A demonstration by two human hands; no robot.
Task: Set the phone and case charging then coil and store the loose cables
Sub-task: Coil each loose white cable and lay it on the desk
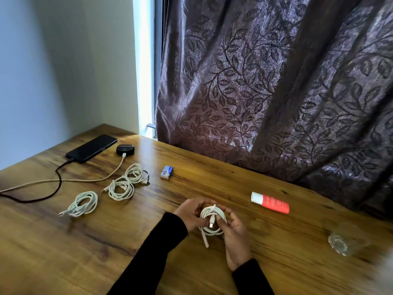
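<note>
A black phone (pixel 91 148) lies at the table's far left with a dark cable (pixel 57 179) plugged into it. Beside it a black earbud case (pixel 125 149) shows a green light, and a pale cable (pixel 106 176) is plugged into it. Three coiled white cables lie on the table: one (pixel 84 203) at the left, one (pixel 121 189) in the middle and one (pixel 136 173) behind it. Over the table's middle, my left hand (pixel 192 213) and my right hand (pixel 236 235) both hold a white cable coil (pixel 212 222), one plug crossing its centre.
A small blue-and-white box (pixel 167 171) lies past the coils. A red tube with a white cap (pixel 271 202) lies at the right, and a clear glass (pixel 345 239) stands near the right edge. A patterned curtain (pixel 276 81) hangs behind the wooden table (pixel 63 241).
</note>
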